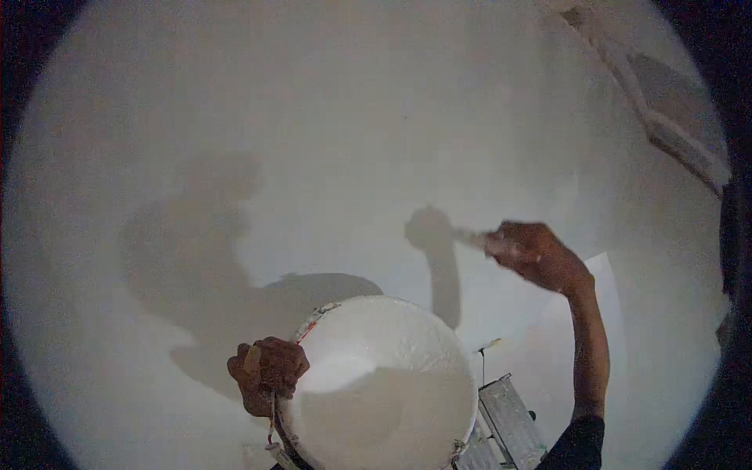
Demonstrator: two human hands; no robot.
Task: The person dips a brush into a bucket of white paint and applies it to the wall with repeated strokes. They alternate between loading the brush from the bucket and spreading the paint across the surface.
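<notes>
My right hand [529, 254] is raised near a pale wall [352, 141], its fingers closed round a light-coloured brush or similar tool [471, 238] that points left and is blurred. At the bottom centre is a round white bucket [415, 352] holding whitish liquid, with smears on its rim. My left hand [269, 374] is closed at the bucket's left rim. A small tan piece, perhaps a handle end, shows between its fingers; what exactly the hand grips is partly hidden.
Below and right of the bucket is a grey, box-like metal object [509, 419] with a thin wire. A rough-edged strip [650, 117] runs down the upper right. Shadows of a head, hands and the bucket fall on the wall.
</notes>
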